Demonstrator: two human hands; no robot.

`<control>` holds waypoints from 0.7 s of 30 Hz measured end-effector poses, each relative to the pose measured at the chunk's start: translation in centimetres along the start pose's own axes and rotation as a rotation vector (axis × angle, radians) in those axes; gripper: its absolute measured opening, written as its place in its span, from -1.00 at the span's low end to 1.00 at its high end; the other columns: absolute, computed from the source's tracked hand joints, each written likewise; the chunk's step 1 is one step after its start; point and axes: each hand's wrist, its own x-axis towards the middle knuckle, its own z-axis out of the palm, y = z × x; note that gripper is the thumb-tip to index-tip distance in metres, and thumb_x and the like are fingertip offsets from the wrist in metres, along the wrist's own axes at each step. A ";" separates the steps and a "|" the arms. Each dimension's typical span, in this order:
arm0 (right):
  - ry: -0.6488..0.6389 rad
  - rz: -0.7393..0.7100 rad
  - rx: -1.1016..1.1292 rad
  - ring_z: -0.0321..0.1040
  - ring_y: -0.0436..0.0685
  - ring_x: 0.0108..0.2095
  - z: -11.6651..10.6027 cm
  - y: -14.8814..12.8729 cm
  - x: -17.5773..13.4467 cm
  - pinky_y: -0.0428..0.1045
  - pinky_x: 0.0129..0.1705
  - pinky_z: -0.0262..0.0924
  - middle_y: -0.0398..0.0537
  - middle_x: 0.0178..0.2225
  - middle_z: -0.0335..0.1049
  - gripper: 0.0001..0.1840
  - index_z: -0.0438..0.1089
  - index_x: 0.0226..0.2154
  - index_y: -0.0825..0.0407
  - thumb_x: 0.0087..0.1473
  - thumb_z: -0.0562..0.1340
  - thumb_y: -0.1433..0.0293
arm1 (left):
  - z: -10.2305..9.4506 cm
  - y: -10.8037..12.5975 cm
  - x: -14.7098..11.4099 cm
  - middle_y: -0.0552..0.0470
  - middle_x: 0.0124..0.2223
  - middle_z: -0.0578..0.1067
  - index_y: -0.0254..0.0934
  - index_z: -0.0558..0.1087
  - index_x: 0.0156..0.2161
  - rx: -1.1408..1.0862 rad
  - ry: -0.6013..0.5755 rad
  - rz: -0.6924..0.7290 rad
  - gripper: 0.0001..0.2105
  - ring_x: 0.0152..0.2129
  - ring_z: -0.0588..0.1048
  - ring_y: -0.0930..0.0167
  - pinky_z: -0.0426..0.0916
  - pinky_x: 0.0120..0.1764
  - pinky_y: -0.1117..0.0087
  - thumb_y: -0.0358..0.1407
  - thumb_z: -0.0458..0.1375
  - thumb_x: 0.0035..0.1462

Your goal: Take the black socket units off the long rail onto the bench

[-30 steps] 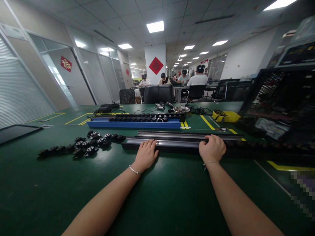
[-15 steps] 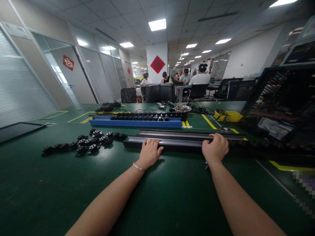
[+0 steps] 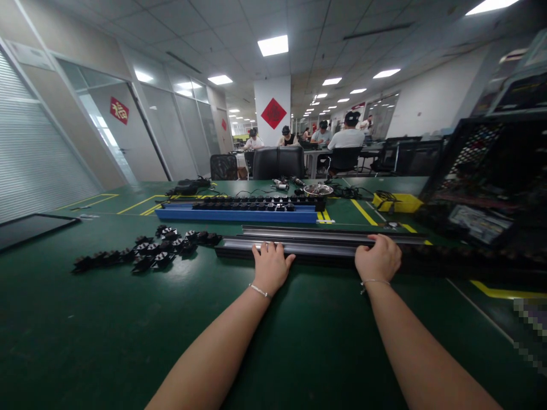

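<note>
A long black channel rail (image 3: 316,250) with a shiny inner face lies across the table in front of me. My left hand (image 3: 272,266) rests over its near wall, fingers spread onto the shiny face and thumb pointing right. Farther right, my right hand (image 3: 379,259) is curled at the same rail; the hand hides whatever its fingertips hold. A second long rail (image 3: 294,232) lies just behind. Dark small parts (image 3: 461,254) run in a row to the right of my right hand. Loose black and silver parts (image 3: 162,247) are scattered left of the rails.
Behind the rails, a blue rail (image 3: 239,215) carries rows of dark parts. Farther back are a metal dish (image 3: 318,190), cables and a yellow bin (image 3: 399,202). A dark rack (image 3: 478,171) stands at right, a black tray (image 3: 34,229) at left. Several people sit beyond.
My left hand has slid right along the near rail, closer to my right hand. My right hand has shifted slightly right. The rails look almost unmoved.
</note>
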 end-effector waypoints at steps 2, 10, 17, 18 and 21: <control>-0.003 0.004 0.001 0.14 0.28 -0.03 0.0 0.3 0.2 0.19 0.00 0.02 0.12 -0.11 0.31 -0.68 0.36 -0.29 0.06 -0.17 0.06 0.48 | 0.0 0.7 0.1 -0.23 -0.01 0.42 -0.28 0.36 0.01 -0.006 -0.007 -0.032 -0.51 0.02 0.27 0.08 -0.02 0.06 -0.19 0.01 -0.15 0.20; -0.083 -0.002 -0.050 0.20 0.24 -0.16 -0.3 1.9 1.4 0.12 -0.08 0.10 0.13 -0.23 0.33 -0.65 0.36 -0.24 0.11 -0.13 0.04 0.46 | -0.1 0.2 -0.2 -0.08 -0.07 0.44 -0.14 0.36 -0.02 -0.097 0.022 0.066 -0.65 -0.07 0.33 0.22 -0.01 0.09 -0.10 -0.10 -0.15 0.24; -0.114 -0.004 -0.055 0.20 0.22 -0.20 -0.4 1.5 1.2 0.12 -0.12 0.11 0.11 -0.23 0.33 -0.65 0.37 -0.23 0.09 -0.12 0.04 0.46 | 0.1 0.1 -0.2 -0.10 -0.01 0.42 -0.20 0.34 0.00 -0.122 0.060 0.127 -0.67 -0.01 0.31 0.20 0.02 0.10 -0.08 -0.14 -0.10 0.22; -0.121 -0.005 -0.058 0.20 0.23 -0.19 -0.4 1.5 1.2 0.12 -0.12 0.11 0.12 -0.22 0.33 -0.65 0.37 -0.22 0.09 -0.11 0.04 0.45 | 0.2 0.2 -0.3 -0.10 0.02 0.41 -0.20 0.33 0.01 -0.125 0.064 0.136 -0.67 0.02 0.29 0.21 0.02 0.11 -0.06 -0.15 -0.09 0.22; -0.122 -0.018 -0.049 0.20 0.22 -0.20 -0.3 1.6 1.2 0.11 -0.10 0.10 0.13 -0.22 0.34 -0.65 0.36 -0.23 0.10 -0.12 0.04 0.45 | 0.4 0.2 -0.3 -0.09 0.08 0.37 -0.20 0.30 0.04 -0.134 0.079 0.154 -0.65 0.09 0.23 0.22 0.05 0.12 0.00 -0.16 -0.08 0.22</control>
